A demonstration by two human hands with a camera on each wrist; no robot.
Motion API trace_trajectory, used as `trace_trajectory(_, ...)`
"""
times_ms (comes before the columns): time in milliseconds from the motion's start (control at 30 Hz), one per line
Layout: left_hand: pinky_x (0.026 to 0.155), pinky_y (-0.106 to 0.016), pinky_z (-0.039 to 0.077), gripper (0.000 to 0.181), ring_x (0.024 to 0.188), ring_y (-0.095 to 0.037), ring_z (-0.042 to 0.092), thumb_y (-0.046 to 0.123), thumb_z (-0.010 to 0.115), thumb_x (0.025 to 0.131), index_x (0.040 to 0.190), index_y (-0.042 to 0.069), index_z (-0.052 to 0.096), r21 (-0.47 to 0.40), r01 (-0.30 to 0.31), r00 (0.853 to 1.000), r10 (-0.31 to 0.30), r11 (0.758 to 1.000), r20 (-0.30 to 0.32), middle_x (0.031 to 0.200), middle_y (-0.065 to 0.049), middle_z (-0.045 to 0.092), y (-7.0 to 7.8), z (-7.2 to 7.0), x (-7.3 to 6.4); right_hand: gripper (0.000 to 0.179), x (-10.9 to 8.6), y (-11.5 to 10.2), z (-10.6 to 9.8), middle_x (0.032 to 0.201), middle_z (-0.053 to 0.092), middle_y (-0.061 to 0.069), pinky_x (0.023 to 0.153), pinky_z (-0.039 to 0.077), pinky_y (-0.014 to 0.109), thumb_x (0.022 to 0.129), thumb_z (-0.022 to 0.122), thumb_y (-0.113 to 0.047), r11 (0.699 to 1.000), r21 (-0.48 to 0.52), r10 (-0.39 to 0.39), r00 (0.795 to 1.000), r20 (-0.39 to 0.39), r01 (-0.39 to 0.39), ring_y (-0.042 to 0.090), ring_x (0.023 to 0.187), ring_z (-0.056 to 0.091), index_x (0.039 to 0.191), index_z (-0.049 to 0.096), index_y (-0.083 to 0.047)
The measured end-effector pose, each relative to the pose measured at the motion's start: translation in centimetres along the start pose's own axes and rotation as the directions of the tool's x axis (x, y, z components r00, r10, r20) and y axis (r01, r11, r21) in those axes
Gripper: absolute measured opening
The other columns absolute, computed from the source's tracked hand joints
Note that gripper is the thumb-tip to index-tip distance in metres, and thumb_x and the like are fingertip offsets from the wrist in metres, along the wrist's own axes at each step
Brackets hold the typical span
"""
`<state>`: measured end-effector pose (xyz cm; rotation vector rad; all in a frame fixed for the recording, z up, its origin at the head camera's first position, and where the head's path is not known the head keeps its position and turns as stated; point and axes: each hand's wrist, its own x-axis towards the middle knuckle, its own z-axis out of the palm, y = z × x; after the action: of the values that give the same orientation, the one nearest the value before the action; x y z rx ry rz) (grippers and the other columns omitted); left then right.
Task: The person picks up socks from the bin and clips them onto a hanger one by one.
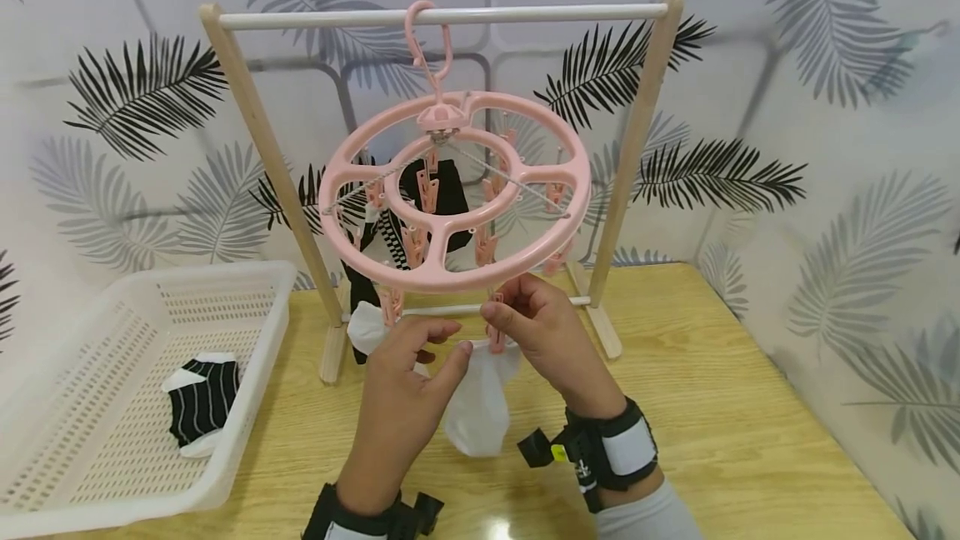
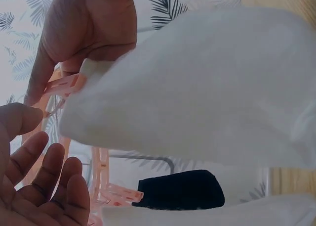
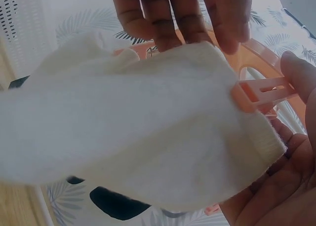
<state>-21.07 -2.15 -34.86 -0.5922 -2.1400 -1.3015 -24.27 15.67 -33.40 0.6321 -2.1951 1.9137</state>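
Observation:
A white sock (image 1: pixel 477 407) hangs from a pink clothespin (image 1: pixel 496 332) at the front of the round pink drying hanger (image 1: pixel 450 275). My right hand (image 1: pixel 553 340) pinches that clothespin; in the right wrist view its thumb (image 3: pixel 299 72) lies against the handle end of the clothespin (image 3: pixel 269 91), whose mouth bites the sock's cuff. My left hand (image 1: pixel 408 394) is just left of the cuff, thumb and fingers parted and loosely bent, holding nothing. Another white sock (image 1: pixel 366 327) hangs by a clothespin (image 1: pixel 392 305) behind the left hand.
The hanger hooks over the white bar (image 1: pixel 322 20) of a wooden-legged rack (image 1: pixel 633 140). Dark socks (image 1: pixel 452 207) hang at its back. A white plastic basket (image 1: pixel 258 340) at left holds black-and-white striped socks (image 1: pixel 204 398). The wooden table (image 1: pixel 720 407) meets a leaf-patterned backdrop.

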Motion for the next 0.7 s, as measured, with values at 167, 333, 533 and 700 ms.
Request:
trace_trajectory(167, 0.067, -0.034, 0.052, 0.018, 0.09, -0.006, 0.055, 0.015, 0.073, 0.08, 0.098, 0.015, 0.068, 0.02, -0.048, 0.998, 0.048, 0.999, -0.037, 0.097, 0.004, 0.066, 0.3, -1.0, 0.2, 0.026, 0.2, 0.2, 0.1, 0.077, 0.054, 0.009, 0.053, 0.044, 0.028, 0.091, 0.062, -0.026, 1.0, 0.021, -0.001, 1.0, 0.011, 0.001, 0.025, 0.064, 0.056, 0.094, 0.055, -0.002)
trace_trajectory(333, 0.069, -0.035, 0.051, 0.017, 0.089, -0.009, 0.055, 0.016, 0.073, 0.08, 0.095, 0.012, 0.068, 0.08, -0.082, 0.993, 0.088, 0.993, -0.078, 0.096, 0.001, 0.063, 0.8, -2.2, 0.3, 0.024, 0.2, 0.2, 0.2, 0.078, 0.054, 0.01, 0.055, 0.044, 0.028, 0.091, 0.061, -0.024, 0.999, 0.046, -0.006, 1.0, 0.02, 0.005, 0.026, 0.065, 0.056, 0.095, 0.054, -0.001)
trace_trajectory(533, 0.08, -0.043, 0.047, 0.017, 0.097, -0.023, 0.053, 0.013, 0.073, 0.077, 0.091, 0.004, 0.068, 0.237, -0.282, 0.947, 0.309, 0.929, -0.083, 0.097, -0.01, 0.06, 1.2, -2.5, 1.0, 0.027, 0.3, -0.1, 0.1, 0.075, 0.053, 0.01, 0.056, 0.045, 0.028, 0.091, 0.061, -0.026, 0.998, 0.068, -0.002, 1.0, 0.012, 0.001, 0.026, 0.064, 0.055, 0.095, 0.053, -0.001)
trace_trajectory(700, 0.084, -0.044, 0.045, 0.028, 0.102, -0.031, 0.048, 0.017, 0.07, 0.079, 0.103, 0.003, 0.066, 0.39, -0.356, 0.921, 0.388, 0.849, -0.004, 0.104, -0.015, 0.056, 2.1, -2.8, 2.9, 0.026, 0.3, -0.1, 0.0, 0.075, 0.054, 0.01, 0.056, 0.045, 0.029, 0.091, 0.061, -0.026, 0.997, 0.074, 0.019, 1.0, 0.013, -0.02, 0.026, 0.065, 0.055, 0.096, 0.053, -0.001)
